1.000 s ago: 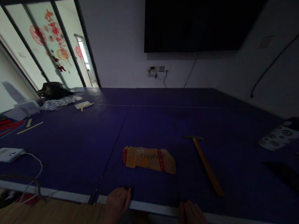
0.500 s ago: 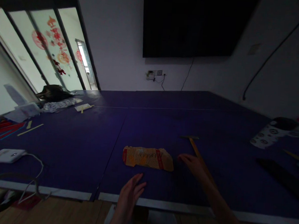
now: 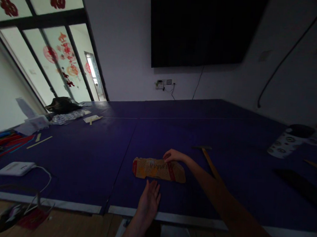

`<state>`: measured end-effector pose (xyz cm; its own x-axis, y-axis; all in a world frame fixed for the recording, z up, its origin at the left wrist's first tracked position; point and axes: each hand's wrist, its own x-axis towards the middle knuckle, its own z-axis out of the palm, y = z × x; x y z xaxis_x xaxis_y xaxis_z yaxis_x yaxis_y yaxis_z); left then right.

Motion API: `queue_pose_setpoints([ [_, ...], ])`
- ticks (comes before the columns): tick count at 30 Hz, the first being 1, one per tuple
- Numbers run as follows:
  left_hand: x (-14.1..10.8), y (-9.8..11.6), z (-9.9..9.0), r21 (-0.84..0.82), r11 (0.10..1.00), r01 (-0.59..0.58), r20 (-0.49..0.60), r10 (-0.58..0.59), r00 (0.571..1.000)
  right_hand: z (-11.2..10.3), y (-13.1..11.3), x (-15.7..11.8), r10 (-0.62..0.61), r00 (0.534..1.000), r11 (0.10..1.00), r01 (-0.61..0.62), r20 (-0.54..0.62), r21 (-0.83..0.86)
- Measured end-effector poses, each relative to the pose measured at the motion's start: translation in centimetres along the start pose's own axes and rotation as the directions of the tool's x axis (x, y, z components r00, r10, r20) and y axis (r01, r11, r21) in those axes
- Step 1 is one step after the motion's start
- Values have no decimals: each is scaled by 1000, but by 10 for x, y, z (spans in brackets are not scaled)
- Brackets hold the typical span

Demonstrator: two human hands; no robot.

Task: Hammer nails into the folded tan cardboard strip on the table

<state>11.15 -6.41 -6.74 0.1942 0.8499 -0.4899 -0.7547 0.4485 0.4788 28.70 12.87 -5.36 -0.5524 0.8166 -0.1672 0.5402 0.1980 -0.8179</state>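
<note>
A flat tan piece of cardboard (image 3: pixel 150 168) with red bands and dark scribbled marks lies on the purple table (image 3: pixel 92 153). At its upper right edge, my right hand (image 3: pixel 173 156) has its fingertips on the cardboard, the fingers bent down; whether they pinch it is too dark to tell. Just below the near edge of the cardboard is my left hand (image 3: pixel 150 198), palm turned up and fingers apart, holding nothing. A hammer (image 3: pixel 211 163) with a wooden handle lies to the right, its handle partly behind my right forearm.
On the left are a white power bank (image 3: pixel 16 168) with a cable, red and blue strips (image 3: pixel 14 142) and a black bag (image 3: pixel 62 105). A patterned cylinder (image 3: pixel 283 143) and a dark flat object (image 3: pixel 296 182) lie on the right.
My right hand has moved left from beside the hammer onto the cardboard's upper edge. My left hand has shifted slightly right and turned its palm up. The cardboard has stayed on the table.
</note>
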Motion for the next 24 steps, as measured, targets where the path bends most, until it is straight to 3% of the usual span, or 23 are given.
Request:
queue_pose_setpoints([
  [12, 4, 9, 8, -139, 990, -28, -29, 25, 999, 2, 2, -3, 110, 993, 993, -109, -30, 42],
  [19, 6, 18, -3, 50, 996, -68, 29, 66, 997, 16, 4, -20, 193, 974, 972, -172, -120, 162],
  [24, 12, 37, -9, 192, 980, -49, -20, 54, 998, 32, 8, -35, 238, 945, 952, -181, -225, 247],
])
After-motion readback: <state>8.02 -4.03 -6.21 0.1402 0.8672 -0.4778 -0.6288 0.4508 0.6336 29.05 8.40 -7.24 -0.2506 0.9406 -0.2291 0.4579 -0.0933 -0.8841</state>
